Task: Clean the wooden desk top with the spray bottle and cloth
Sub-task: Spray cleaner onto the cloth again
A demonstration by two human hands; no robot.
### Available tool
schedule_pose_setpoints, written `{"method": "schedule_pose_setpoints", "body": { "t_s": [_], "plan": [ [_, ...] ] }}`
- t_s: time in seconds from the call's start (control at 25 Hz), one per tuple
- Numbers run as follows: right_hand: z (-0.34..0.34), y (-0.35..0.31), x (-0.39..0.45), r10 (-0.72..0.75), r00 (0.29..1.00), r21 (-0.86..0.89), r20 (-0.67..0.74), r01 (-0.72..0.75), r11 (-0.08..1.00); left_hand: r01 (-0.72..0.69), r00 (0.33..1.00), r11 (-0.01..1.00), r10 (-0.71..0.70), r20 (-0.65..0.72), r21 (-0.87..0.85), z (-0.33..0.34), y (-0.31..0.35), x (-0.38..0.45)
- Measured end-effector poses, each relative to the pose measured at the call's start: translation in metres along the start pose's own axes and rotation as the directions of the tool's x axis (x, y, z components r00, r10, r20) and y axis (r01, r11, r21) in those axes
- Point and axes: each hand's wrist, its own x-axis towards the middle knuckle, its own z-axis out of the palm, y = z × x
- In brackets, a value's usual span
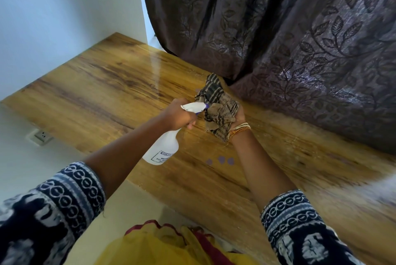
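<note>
My left hand (179,115) grips the neck of the white spray bottle (165,149) above the wooden desk top (111,84), nozzle touching the cloth (218,108). My right hand (239,117) clutches that bunched brown cloth just beside the bottle, near the dark leaf-patterned curtain (289,35) at the desk's far edge.

A single head-worn wide-angle view looks forward and steeply down from above the person's chest. Both forearms enter from the bottom corners and meet near frame centre, close to the lens. The desk (111,84) runs diagonally from upper left to lower right, beyond and below the fingers. The curtain (278,28) fills the upper right, past the fingertips; the wall (64,7) occupies the upper left. Straight edges bow toward the frame borders. No second view exists, so no region is shared.
</note>
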Motion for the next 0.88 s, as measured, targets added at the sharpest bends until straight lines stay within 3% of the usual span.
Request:
{"method": "schedule_pose_setpoints", "body": {
  "t_s": [0.36, 0.64, 0.76, 0.88],
  "plan": [
    [0.011, -0.009, -0.007, -0.006, 1.000, -0.013, 0.031, 0.007, 1.000, -0.045, 0.997, 0.999, 0.045, 0.070, -0.011, -0.013, 0.004, -0.001],
    [0.016, -0.007, -0.001, -0.034, 0.999, 0.055, 0.036, 0.032, 0.998, 0.022, 1.000, 0.999, -0.023, 0.002, 0.032, -0.014, 0.000, 0.006],
    [0.020, -0.007, 0.002, -0.024, 0.999, 0.045, 0.045, 0.022, 0.999, -0.027, 0.998, 0.999, 0.025, 0.054, 0.030, -0.021, 0.003, 0.004],
    [0.028, -0.007, 0.006, -0.011, 0.999, 0.057, 0.042, 0.009, 0.998, -0.037, 0.999, 0.999, 0.036, 0.014, 0.027, -0.025, -0.001, 0.006]
  ]
}}
